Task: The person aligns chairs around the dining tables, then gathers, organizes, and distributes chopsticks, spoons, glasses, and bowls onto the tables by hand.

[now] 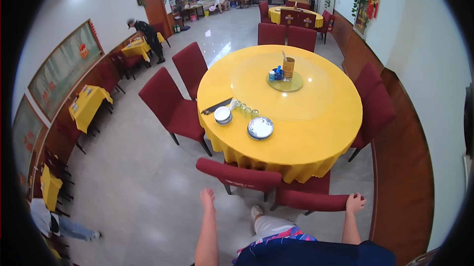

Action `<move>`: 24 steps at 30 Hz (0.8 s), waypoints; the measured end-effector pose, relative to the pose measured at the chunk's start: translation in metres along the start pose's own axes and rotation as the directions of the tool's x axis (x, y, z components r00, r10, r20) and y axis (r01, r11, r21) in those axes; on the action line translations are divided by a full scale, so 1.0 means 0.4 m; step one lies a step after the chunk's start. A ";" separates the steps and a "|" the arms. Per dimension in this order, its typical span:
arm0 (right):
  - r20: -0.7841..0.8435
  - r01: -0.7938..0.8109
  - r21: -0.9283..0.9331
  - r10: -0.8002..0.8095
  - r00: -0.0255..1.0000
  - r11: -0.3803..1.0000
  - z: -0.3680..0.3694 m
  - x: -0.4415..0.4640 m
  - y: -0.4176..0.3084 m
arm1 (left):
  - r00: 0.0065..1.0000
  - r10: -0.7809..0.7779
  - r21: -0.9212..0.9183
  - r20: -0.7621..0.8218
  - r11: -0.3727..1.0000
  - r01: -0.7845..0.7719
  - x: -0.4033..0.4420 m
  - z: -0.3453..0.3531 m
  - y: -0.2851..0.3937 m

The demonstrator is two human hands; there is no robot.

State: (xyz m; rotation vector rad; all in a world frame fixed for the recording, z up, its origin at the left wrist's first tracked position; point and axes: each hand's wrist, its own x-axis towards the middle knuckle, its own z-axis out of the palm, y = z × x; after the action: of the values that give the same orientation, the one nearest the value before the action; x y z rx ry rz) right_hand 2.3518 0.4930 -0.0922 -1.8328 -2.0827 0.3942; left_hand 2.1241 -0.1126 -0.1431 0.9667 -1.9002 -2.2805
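Note:
My right hand (pixel 355 203) is closed over the right end of the backrest of a dark red chair (pixel 311 201) at the near side of the round table. My left hand (pixel 207 199) is in the air just below another red chair (pixel 239 174), its fingers loosely apart and nothing in them. Beyond both chairs is the round table (pixel 316 132) with a yellow cloth. On it are a stack of plates (pixel 260 127), stacked bowls (pixel 223 114), several small glasses (pixel 248 111) and a dark strip-like bundle (pixel 216 106).
A glass turntable (pixel 285 86) carries a brown utensil holder (pixel 289 67) and a blue container (pixel 278 75). Red chairs ring the table. A wood-panelled wall (pixel 400 167) runs along the right. One person (pixel 145 36) leans over a small table; another (pixel 64 224) is at lower left.

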 end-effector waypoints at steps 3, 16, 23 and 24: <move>-0.048 -0.061 0.049 0.063 0.997 0.997 0.005 -0.014 -0.027 | 0.996 0.037 0.073 -0.085 0.997 -0.030 0.144 0.019 0.109; 0.428 0.436 0.419 -0.597 0.679 0.796 0.009 -0.418 -0.433 | 0.930 -0.012 0.319 0.367 0.941 -0.114 0.372 0.195 0.352; 0.443 0.010 0.760 -0.529 0.724 0.650 0.101 -0.567 -0.566 | 0.787 -0.289 0.336 0.545 0.935 0.110 0.395 0.149 0.380; 0.450 0.017 0.752 -0.531 0.718 0.659 0.095 -0.577 -0.574 | 0.735 -0.361 0.317 0.574 0.926 0.207 0.388 0.149 0.387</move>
State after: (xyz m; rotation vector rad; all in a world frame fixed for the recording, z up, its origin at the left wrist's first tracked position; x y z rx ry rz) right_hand 2.1554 0.2349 -0.0458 -0.8998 -2.0793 1.6733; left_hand 1.9149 -0.1610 -0.0691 0.5698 -2.4612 -2.8858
